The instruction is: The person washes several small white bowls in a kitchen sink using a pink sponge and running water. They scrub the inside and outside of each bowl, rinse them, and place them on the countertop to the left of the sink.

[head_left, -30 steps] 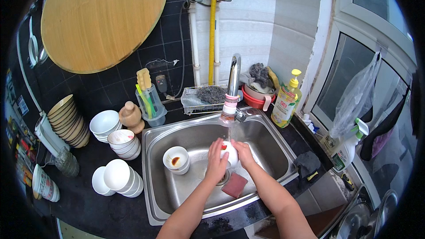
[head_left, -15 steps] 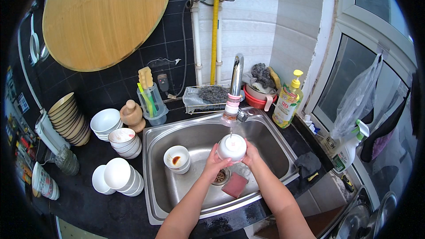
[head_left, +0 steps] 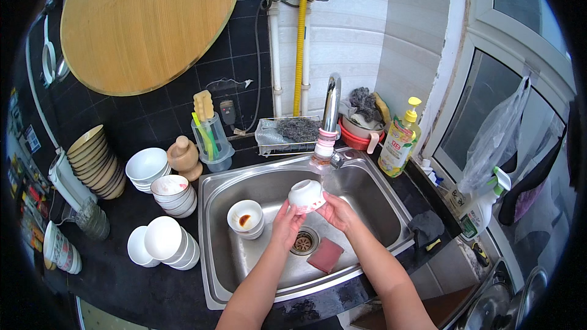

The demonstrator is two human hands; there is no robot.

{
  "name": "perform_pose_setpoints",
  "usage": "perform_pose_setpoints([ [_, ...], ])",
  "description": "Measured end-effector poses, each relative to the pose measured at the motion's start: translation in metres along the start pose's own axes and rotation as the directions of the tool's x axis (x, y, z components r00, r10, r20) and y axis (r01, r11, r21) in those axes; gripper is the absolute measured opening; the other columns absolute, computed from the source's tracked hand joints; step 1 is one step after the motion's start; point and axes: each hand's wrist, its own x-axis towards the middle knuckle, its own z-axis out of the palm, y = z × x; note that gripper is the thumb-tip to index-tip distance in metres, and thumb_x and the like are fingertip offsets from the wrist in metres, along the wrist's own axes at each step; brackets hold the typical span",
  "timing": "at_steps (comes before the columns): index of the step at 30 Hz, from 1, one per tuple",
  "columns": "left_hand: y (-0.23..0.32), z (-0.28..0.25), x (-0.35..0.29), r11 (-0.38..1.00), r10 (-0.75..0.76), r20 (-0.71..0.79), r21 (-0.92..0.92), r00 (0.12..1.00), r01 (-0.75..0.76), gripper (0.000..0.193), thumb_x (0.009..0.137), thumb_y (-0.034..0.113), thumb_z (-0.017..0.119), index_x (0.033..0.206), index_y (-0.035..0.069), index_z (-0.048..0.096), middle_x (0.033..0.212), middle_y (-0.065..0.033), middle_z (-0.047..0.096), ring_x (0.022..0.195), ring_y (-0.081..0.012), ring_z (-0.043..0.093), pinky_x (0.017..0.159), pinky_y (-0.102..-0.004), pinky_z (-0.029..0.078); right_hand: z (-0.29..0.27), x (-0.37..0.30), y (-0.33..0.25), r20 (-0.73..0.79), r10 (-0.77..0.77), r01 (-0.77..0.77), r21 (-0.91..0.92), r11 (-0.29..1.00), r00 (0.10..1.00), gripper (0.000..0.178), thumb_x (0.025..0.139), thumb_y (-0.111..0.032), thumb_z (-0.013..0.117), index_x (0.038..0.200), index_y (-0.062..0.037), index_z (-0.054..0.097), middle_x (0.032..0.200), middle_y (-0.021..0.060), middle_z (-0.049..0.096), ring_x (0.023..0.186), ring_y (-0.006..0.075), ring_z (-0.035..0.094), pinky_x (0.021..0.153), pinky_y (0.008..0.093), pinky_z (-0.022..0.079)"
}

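Both my hands hold a small white bowl [head_left: 306, 196] with red marks near its rim, tilted on its side under the faucet [head_left: 331, 110]. My left hand [head_left: 287, 225] grips its left lower side; my right hand [head_left: 337, 211] grips its right side. Water seems to fall from the spout just behind the bowl. Below my hands, inside the steel sink [head_left: 211, 232], a reddish sponge cloth [head_left: 326, 255] lies beside the drain [head_left: 304, 242]. Left of my left hand, a short stack of white bowls [head_left: 246, 217] stands in the sink, a brown stain in the top one.
Left on the black counter are white bowl stacks [head_left: 164, 239], tan bowls [head_left: 95, 162], a wooden jar [head_left: 184, 157] and a utensil holder [head_left: 212, 146]. Behind the sink stand a wire rack [head_left: 287, 137] and a red basin [head_left: 353, 139]. A yellow pump bottle [head_left: 398, 140] is at the right.
The bowl has turned in my hands, from its base facing up to lying on its side, and has shifted slightly left. My right hand has moved a little left with it.
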Motion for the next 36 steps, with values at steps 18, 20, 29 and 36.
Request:
perform_pose_setpoints([
  [18, -0.006, 0.027, -0.017, 0.914, -0.082, 0.126, 0.405, 0.989, 0.024, 0.067, 0.081, -0.001, 0.053, 0.136, 0.021, 0.022, 0.111, -0.0071, 0.053, 0.091, -0.0148, 0.055, 0.073, -0.0292, 0.049, -0.012, 0.002, -0.002, -0.339, -0.150, 0.159, 0.001, 0.987, 0.929, 0.049, 0.089, -0.045, 0.038, 0.114, -0.0039, 0.049, 0.113, 0.0109, 0.054, 0.102, 0.0246, 0.053, 0.088, 0.0405, 0.042],
  [20, -0.006, 0.026, -0.017, 0.889, -0.089, 0.111, 0.457, 0.990, 0.029, 0.062, 0.082, 0.001, 0.053, 0.135, 0.020, 0.026, 0.110, -0.0066, 0.053, 0.089, -0.0148, 0.055, 0.072, -0.0291, 0.049, -0.016, 0.004, -0.003, -0.380, -0.180, 0.197, 0.007, 0.980, 0.907, 0.047, 0.089, -0.043, 0.039, 0.114, -0.0040, 0.049, 0.113, 0.0114, 0.054, 0.101, 0.0246, 0.053, 0.088, 0.0401, 0.041],
  [29, -0.003, 0.019, -0.013, 0.925, -0.061, -0.108, 0.368, 0.992, 0.097, 0.050, 0.084, 0.031, 0.054, 0.126, 0.007, 0.040, 0.107, -0.0066, 0.052, 0.084, -0.0175, 0.056, 0.064, -0.0283, 0.049, -0.008, 0.003, 0.000, -0.300, -0.280, 0.201, -0.268, 0.942, 0.912, 0.040, 0.090, -0.039, 0.041, 0.107, -0.0043, 0.054, 0.098, 0.0074, 0.060, 0.088, 0.0194, 0.058, 0.076, 0.0333, 0.046],
  [36, 0.003, 0.023, -0.015, 0.834, -0.047, -0.280, 0.518, 0.959, 0.192, 0.056, 0.079, 0.045, 0.057, 0.114, 0.003, 0.045, 0.098, -0.0104, 0.053, 0.066, -0.0190, 0.059, 0.049, -0.0272, 0.049, 0.007, -0.008, 0.019, 0.038, -0.313, 0.174, -0.892, 0.417, 0.949, 0.038, 0.088, -0.037, 0.048, 0.087, -0.0012, 0.062, 0.076, 0.0002, 0.059, 0.069, 0.0078, 0.052, 0.062, 0.0234, 0.043],
])
